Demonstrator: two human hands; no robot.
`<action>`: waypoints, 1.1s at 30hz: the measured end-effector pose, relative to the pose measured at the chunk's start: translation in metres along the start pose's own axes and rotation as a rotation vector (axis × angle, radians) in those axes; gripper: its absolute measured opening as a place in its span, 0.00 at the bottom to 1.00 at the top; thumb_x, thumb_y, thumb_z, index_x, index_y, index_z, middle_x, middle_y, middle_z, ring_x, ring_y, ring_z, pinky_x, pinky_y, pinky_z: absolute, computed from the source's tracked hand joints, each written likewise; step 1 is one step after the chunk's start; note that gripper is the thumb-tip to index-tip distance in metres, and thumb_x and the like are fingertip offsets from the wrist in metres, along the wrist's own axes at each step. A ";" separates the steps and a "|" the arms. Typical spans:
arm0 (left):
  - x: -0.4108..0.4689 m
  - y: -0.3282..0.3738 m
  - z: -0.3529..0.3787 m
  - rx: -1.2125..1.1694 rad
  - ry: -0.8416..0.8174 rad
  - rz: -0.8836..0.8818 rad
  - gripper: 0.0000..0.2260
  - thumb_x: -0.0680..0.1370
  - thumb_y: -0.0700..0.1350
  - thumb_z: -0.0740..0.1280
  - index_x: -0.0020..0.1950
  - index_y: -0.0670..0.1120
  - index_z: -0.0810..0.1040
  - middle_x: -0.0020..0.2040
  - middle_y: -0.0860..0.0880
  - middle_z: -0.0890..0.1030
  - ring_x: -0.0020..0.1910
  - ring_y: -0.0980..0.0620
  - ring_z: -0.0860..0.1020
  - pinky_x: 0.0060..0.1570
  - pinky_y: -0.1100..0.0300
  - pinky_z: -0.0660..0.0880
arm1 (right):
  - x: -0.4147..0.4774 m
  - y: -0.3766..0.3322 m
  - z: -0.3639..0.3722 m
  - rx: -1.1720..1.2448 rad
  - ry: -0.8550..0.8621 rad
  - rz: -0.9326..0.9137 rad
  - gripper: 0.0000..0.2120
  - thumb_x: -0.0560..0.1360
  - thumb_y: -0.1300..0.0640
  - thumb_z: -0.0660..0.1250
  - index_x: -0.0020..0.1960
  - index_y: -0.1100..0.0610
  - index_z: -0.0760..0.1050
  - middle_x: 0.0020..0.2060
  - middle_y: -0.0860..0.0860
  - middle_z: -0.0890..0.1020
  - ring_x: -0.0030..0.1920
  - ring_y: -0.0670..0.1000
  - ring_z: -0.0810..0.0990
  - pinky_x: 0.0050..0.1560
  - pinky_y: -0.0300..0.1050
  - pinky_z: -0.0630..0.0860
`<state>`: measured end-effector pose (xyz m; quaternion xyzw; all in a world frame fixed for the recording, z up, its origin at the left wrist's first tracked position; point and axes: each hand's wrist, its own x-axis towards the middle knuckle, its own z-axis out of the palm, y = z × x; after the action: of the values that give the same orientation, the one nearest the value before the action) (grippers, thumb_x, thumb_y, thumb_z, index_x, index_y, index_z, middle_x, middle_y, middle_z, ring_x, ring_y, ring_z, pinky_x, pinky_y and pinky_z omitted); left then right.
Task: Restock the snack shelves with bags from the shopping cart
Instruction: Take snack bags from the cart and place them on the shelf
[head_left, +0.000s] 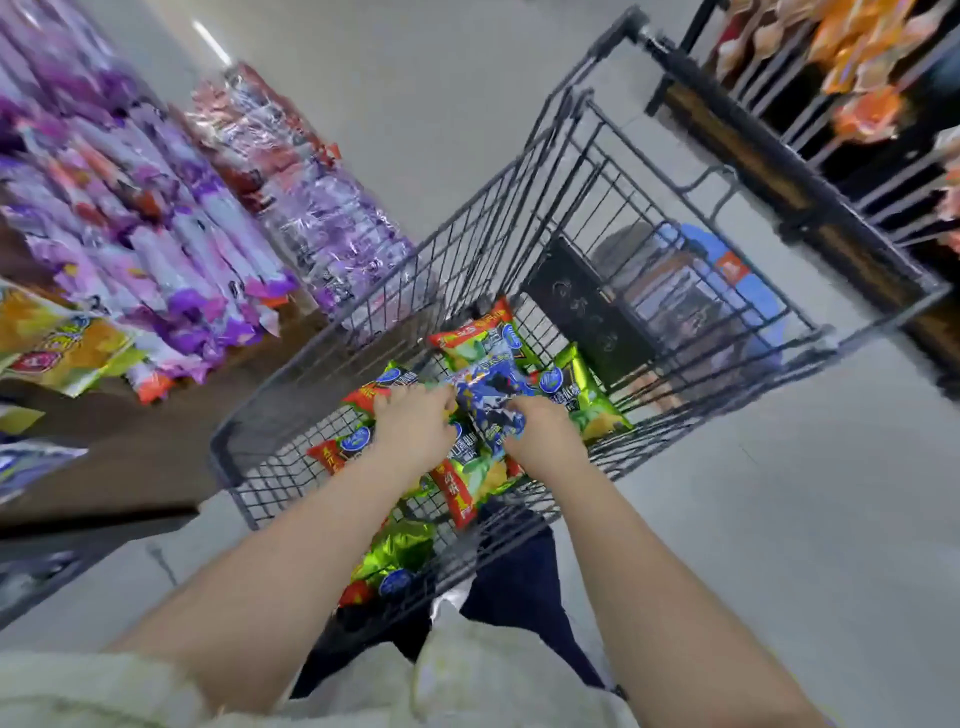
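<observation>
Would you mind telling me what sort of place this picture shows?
Probably a supermarket snack aisle: a dark wire shopping cart holds green and red snack bags, wooden shelves carry purple and white packets, and the left hand and right hand grip a blue snack bag.

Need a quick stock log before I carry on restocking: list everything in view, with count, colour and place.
shopping cart: one, dark grey wire, centre
green bags: about six, green with red, in the cart
blue bag: one, blue, on top of the green bags
shelf: one, brown, left
purple bags: many (blurred), purple and white, on the shelf
yellow bag: one, yellow, shelf's left end
rack: one, black, upper right
orange bags: several, orange, on the rack
left hand: one, grips the blue bag's left edge
right hand: one, grips its right edge
</observation>
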<state>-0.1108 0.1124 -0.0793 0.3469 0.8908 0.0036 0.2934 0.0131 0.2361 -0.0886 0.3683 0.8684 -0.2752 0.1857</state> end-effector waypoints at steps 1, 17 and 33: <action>0.009 0.004 0.006 -0.004 -0.027 -0.035 0.13 0.76 0.47 0.65 0.61 0.53 0.75 0.60 0.47 0.77 0.62 0.42 0.71 0.60 0.46 0.67 | 0.015 0.007 -0.004 -0.013 -0.044 -0.008 0.21 0.74 0.55 0.69 0.66 0.52 0.73 0.62 0.53 0.76 0.63 0.56 0.73 0.59 0.53 0.74; 0.115 0.050 0.130 -1.218 -0.379 -0.882 0.24 0.81 0.47 0.66 0.75 0.50 0.63 0.65 0.40 0.74 0.52 0.45 0.76 0.50 0.52 0.72 | 0.197 0.105 0.010 0.123 -0.451 0.202 0.22 0.76 0.56 0.68 0.67 0.61 0.70 0.55 0.59 0.79 0.52 0.57 0.78 0.50 0.46 0.74; 0.082 0.053 0.120 -1.439 -0.251 -0.947 0.19 0.79 0.49 0.68 0.70 0.51 0.71 0.67 0.45 0.73 0.61 0.42 0.74 0.55 0.49 0.79 | 0.170 0.116 0.008 0.591 -0.707 0.492 0.32 0.72 0.50 0.74 0.71 0.59 0.68 0.65 0.55 0.72 0.66 0.58 0.70 0.60 0.51 0.68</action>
<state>-0.0636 0.1795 -0.2101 -0.3321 0.6838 0.4050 0.5081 -0.0119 0.3893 -0.2236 0.4829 0.5257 -0.5641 0.4151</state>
